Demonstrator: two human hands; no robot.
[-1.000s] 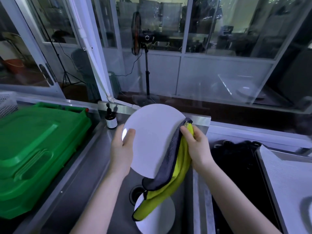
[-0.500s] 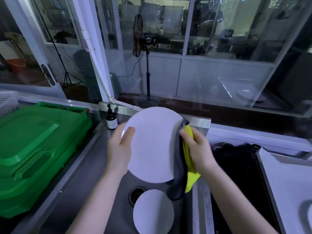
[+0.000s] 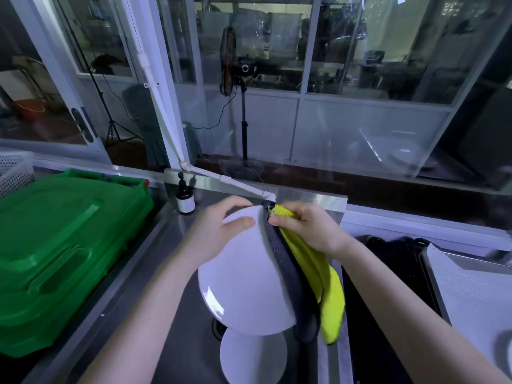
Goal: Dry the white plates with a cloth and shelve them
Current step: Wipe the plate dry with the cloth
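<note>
I hold a round white plate (image 3: 246, 281) tilted over the steel sink (image 3: 177, 314). My left hand (image 3: 219, 228) grips its upper left rim, thumb on the face. My right hand (image 3: 307, 228) pinches a yellow and grey cloth (image 3: 310, 275) against the plate's upper right edge; the cloth hangs down along the right rim. A second white plate (image 3: 252, 356) lies flat in the sink bottom, partly hidden by the held plate.
A green plastic crate (image 3: 55, 250) sits on the counter at left, with a white mesh basket (image 3: 13, 170) behind it. A small brown bottle (image 3: 185, 199) stands at the sink's back corner. A black basin (image 3: 388, 286) and a grey tray (image 3: 476, 295) lie at right.
Both hands have slid up to the plate's top rim, and the plate has tipped lower toward me. The cloth now runs along the right edge.
</note>
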